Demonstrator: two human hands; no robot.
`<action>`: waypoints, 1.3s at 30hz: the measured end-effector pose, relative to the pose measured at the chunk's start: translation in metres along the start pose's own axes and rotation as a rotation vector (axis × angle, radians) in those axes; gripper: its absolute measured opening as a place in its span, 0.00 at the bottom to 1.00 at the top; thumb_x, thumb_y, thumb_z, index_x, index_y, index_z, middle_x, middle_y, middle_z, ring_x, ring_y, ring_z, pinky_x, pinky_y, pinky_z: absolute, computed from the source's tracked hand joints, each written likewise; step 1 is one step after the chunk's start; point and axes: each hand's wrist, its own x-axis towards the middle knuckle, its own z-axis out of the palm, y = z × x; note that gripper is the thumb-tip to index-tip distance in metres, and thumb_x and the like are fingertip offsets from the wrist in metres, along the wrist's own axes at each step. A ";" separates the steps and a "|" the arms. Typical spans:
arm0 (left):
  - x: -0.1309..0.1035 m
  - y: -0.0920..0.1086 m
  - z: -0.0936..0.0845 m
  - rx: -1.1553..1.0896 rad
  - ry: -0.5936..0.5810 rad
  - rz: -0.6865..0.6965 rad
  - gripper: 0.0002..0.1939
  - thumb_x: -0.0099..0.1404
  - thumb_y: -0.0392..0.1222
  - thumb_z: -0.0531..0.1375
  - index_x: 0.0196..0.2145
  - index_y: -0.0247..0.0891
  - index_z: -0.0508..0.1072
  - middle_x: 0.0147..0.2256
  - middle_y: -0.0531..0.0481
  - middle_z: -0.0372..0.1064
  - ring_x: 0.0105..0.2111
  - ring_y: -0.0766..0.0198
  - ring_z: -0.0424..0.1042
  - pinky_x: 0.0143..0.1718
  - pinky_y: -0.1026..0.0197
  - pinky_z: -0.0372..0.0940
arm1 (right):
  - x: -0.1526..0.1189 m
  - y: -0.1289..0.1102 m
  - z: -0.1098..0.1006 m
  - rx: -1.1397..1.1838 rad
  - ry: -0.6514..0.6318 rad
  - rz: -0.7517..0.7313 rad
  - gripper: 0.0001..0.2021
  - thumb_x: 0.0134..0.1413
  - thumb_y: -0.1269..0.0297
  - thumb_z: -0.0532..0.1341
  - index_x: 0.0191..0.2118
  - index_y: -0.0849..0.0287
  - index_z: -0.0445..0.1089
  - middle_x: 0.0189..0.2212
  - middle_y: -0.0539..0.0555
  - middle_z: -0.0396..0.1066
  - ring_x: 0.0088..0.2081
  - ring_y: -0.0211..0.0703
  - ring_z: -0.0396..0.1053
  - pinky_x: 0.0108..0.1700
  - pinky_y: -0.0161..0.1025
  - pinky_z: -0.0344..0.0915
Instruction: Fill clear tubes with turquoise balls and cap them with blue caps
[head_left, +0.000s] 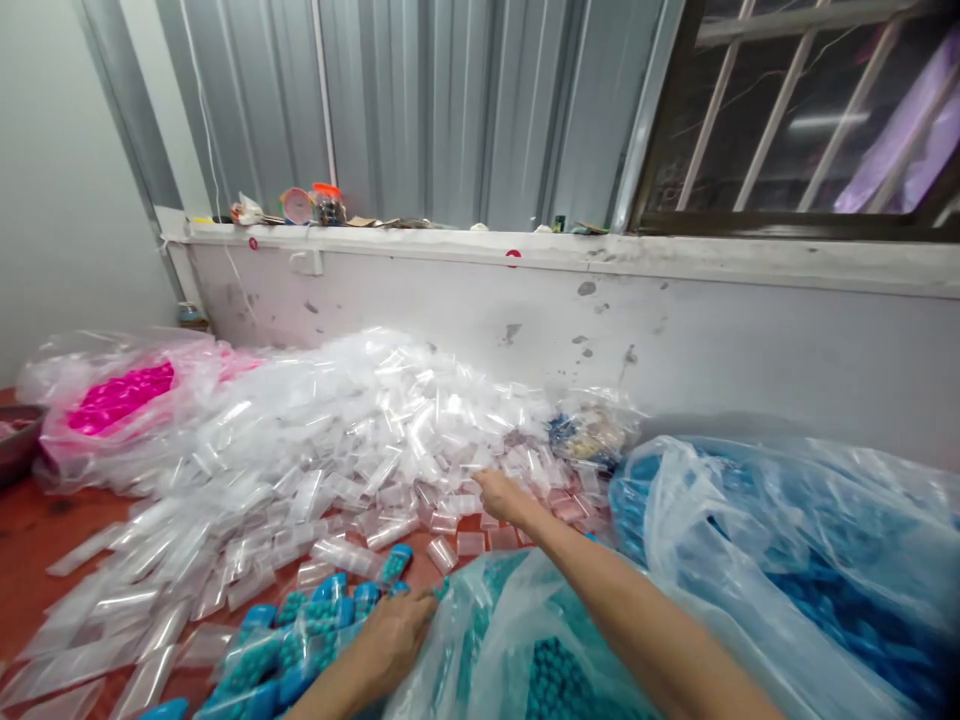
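Currently: right hand (501,497), fingers loosely curled (grip unclear), reaching into heap of clear plastic tubes (352,440); left hand (394,635) resting flat, holding nothing, on filled blue-capped tubes (315,625); best to pinch one single tube.

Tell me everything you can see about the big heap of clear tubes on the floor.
The tube heap is a wide, loose mound of small, clear, seemingly plastic tubes, apparently empty, lying in all directions on the reddish floor. It rises highest against the white wall and thins toward the near left, where single tubes lie flat. A pink-filled bag borders it on the left, a blue bag on the right. The right hand reaches into its near right edge; filled, blue-capped tubes lie by the left hand.
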 end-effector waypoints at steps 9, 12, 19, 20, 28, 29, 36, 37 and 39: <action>0.031 -0.022 -0.017 -0.036 0.177 -0.238 0.18 0.61 0.36 0.47 0.48 0.39 0.65 0.47 0.44 0.67 0.46 0.58 0.66 0.47 0.56 0.61 | 0.012 0.005 0.049 -0.125 0.012 0.023 0.20 0.51 0.79 0.47 0.50 0.62 0.62 0.49 0.65 0.61 0.50 0.51 0.60 0.48 0.47 0.56; 0.061 0.000 -0.029 0.208 0.263 -0.148 0.23 0.58 0.31 0.50 0.52 0.38 0.62 0.55 0.41 0.57 0.55 0.51 0.56 0.52 0.49 0.55 | 0.009 0.005 0.028 -0.100 -0.051 -0.035 0.16 0.53 0.78 0.48 0.45 0.64 0.65 0.41 0.63 0.68 0.45 0.48 0.63 0.45 0.42 0.57; 0.075 0.058 -0.052 0.122 0.357 -0.033 0.25 0.60 0.41 0.54 0.54 0.34 0.56 0.55 0.37 0.54 0.56 0.50 0.53 0.53 0.47 0.54 | -0.074 0.003 -0.068 0.047 -0.104 -0.151 0.12 0.56 0.63 0.52 0.43 0.62 0.62 0.34 0.55 0.68 0.35 0.41 0.65 0.34 0.34 0.57; 0.069 0.063 -0.055 0.068 0.386 -0.044 0.25 0.61 0.42 0.53 0.54 0.34 0.55 0.55 0.38 0.55 0.55 0.52 0.54 0.53 0.49 0.55 | -0.097 0.004 -0.078 0.095 -0.130 -0.145 0.12 0.56 0.61 0.51 0.43 0.62 0.62 0.32 0.54 0.68 0.32 0.41 0.64 0.33 0.34 0.57; 0.028 0.134 -0.060 0.068 -0.112 0.128 0.24 0.54 0.46 0.60 0.48 0.40 0.62 0.46 0.42 0.66 0.49 0.48 0.63 0.48 0.46 0.57 | -0.225 -0.018 -0.067 0.249 -0.323 -0.102 0.07 0.56 0.64 0.50 0.38 0.59 0.61 0.30 0.52 0.66 0.31 0.40 0.63 0.32 0.34 0.56; 0.024 0.145 -0.059 0.041 -0.251 0.129 0.19 0.56 0.45 0.59 0.45 0.40 0.65 0.41 0.44 0.69 0.44 0.50 0.67 0.45 0.50 0.61 | -0.232 -0.024 -0.064 0.243 -0.300 -0.122 0.07 0.56 0.65 0.50 0.38 0.60 0.61 0.31 0.53 0.67 0.33 0.41 0.63 0.33 0.35 0.56; -0.014 0.161 -0.067 -0.151 -0.642 0.098 0.19 0.54 0.43 0.58 0.46 0.42 0.65 0.30 0.50 0.70 0.33 0.56 0.69 0.32 0.61 0.62 | -0.284 -0.021 -0.076 0.290 -0.596 -0.082 0.09 0.55 0.62 0.50 0.38 0.59 0.62 0.28 0.52 0.65 0.29 0.39 0.62 0.27 0.33 0.54; -0.015 0.156 -0.068 -0.216 -0.656 0.059 0.22 0.54 0.43 0.57 0.48 0.42 0.62 0.29 0.52 0.69 0.32 0.59 0.69 0.31 0.62 0.62 | -0.288 -0.015 -0.075 0.311 -0.596 -0.044 0.08 0.55 0.62 0.51 0.37 0.59 0.62 0.28 0.51 0.64 0.29 0.39 0.61 0.27 0.32 0.54; -0.008 0.149 -0.066 -0.373 -0.672 -0.024 0.21 0.57 0.42 0.53 0.50 0.40 0.60 0.27 0.54 0.67 0.28 0.64 0.67 0.29 0.65 0.61 | -0.288 -0.002 -0.064 0.373 -0.570 -0.003 0.07 0.55 0.63 0.51 0.34 0.60 0.62 0.28 0.51 0.64 0.29 0.37 0.61 0.28 0.32 0.54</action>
